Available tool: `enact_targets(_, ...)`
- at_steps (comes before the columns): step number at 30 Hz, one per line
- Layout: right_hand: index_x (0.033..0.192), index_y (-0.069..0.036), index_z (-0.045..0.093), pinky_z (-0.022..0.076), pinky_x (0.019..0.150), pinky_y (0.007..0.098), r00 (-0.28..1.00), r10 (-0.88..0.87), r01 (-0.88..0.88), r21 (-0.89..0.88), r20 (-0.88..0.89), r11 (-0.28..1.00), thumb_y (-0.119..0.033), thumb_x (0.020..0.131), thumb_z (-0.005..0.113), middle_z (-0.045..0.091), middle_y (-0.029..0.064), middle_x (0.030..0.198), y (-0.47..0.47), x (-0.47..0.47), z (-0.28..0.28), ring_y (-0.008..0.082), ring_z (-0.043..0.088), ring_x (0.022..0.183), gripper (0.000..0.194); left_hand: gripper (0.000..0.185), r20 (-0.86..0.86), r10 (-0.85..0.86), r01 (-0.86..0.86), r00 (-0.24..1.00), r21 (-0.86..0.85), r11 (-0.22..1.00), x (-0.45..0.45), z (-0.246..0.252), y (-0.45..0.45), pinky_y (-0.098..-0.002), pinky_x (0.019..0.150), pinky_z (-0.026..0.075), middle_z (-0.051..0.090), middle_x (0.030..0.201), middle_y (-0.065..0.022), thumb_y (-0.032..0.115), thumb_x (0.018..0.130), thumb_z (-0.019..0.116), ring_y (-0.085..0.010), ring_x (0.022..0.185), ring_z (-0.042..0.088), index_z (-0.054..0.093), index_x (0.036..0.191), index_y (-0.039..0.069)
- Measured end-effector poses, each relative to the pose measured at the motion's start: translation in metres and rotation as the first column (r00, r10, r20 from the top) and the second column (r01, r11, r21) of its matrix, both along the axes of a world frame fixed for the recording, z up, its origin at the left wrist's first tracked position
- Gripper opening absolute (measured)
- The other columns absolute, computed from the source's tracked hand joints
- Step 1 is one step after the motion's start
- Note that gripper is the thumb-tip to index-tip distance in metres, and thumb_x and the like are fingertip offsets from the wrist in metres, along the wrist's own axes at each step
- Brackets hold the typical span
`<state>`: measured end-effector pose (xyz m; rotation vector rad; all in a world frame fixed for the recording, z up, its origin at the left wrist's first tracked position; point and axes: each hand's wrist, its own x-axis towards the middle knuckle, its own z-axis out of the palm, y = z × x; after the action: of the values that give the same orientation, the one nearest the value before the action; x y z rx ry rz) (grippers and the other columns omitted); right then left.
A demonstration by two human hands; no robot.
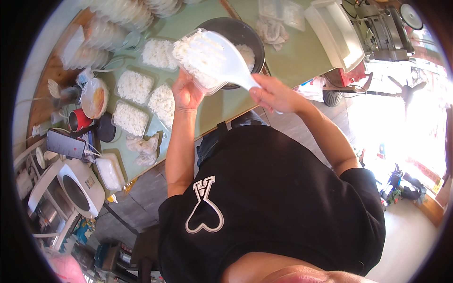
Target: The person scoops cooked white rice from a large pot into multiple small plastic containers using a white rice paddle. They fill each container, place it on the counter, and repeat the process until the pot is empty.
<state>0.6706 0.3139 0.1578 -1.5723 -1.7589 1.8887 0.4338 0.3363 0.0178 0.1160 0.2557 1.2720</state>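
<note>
My left hand (187,92) holds up a clear plastic container (211,92) heaped with white rice (191,58). In my right hand (274,93) is the handle of a large white rice paddle (233,63), whose blade lies over the rice in that container. Behind and below them stands a dark round pot (226,26) with some cooked rice (246,55) inside; the container and paddle hide part of it. To the left, several rice-filled containers rest on the table, among them one (134,86) near the middle and another (130,118) closer to me.
Stacks of clear plastic containers (95,33) line the table's (219,116) far left. Crumpled cloths lie at left (143,148) and beyond the pot (271,32). A long white plastic bin (334,35) stands at right. A phone (65,143) on a holder and a red cup (79,119) are at left.
</note>
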Motion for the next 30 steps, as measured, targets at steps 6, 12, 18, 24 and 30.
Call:
enact_targets(6,0.09,0.0,0.044,0.0448,0.055,0.0329,0.962,-0.224,0.18,0.256,0.155,0.95,-0.018,0.096,0.046,0.055,0.0091,0.071,0.007,0.01,-0.018,0.0181,0.052,0.056,0.019,0.085,0.011,0.015,-0.016,1.0,0.047,0.999,0.001,0.002,-0.004,-0.0491,0.113,0.031,0.035,0.145,-0.0175,0.002,0.071,0.058,-0.0343,0.134,0.036,0.019,0.146,0.003)
enact_targets(12,0.099,-0.001,0.047,0.043,0.048,0.0316,0.997,-0.07,0.06,0.329,0.02,0.942,-0.016,0.097,0.043,0.051,0.0062,0.067,-0.009,-0.001,-0.033,0.0154,0.052,0.052,0.016,0.083,-0.064,0.028,-0.023,0.998,0.07,0.997,0.002,0.004,-0.004,-0.0478,0.111,0.034,0.037,0.144,-0.0168,-0.001,0.072,0.056,-0.0336,0.133,0.038,0.019,0.147,0.003)
enact_targets(18,0.103,0.002,0.041,0.0427,0.072,0.0527,0.883,-0.258,0.08,0.416,0.393,0.906,-0.014,0.094,0.046,0.06,0.0292,0.082,-0.002,0.001,-0.04,0.0496,0.056,0.083,0.019,0.086,-0.112,0.044,-0.036,0.993,0.075,0.997,0.004,0.005,-0.009,-0.0472,0.11,0.036,0.037,0.143,-0.0168,0.001,0.071,0.059,-0.0333,0.132,0.039,0.019,0.147,0.005)
enact_targets(24,0.13,-0.005,0.041,0.0483,0.069,0.0458,0.868,-0.162,-0.268,0.717,0.47,0.644,-0.01,0.091,0.05,0.06,0.0191,0.093,-0.002,-0.003,-0.026,0.0382,0.06,0.082,0.041,0.087,-0.1,0.013,-0.005,0.995,0.077,0.997,0.001,0.004,-0.006,-0.0477,0.111,0.034,0.037,0.144,-0.0168,0.007,0.073,0.062,-0.0335,0.132,0.039,0.018,0.147,0.005)
enact_targets(30,0.144,-0.013,0.03,0.0522,0.056,0.043,0.619,-0.012,-0.604,0.486,0.785,0.631,-0.007,0.081,0.055,0.055,0.0158,0.089,-0.035,0.004,-0.014,0.0339,0.062,0.075,0.068,0.075,0.013,0.038,-0.038,0.999,0.055,0.998,-0.01,0.005,0.001,-0.0485,0.109,0.034,0.04,0.143,-0.0177,0.025,0.083,0.063,-0.0336,0.131,0.041,0.026,0.144,0.0)
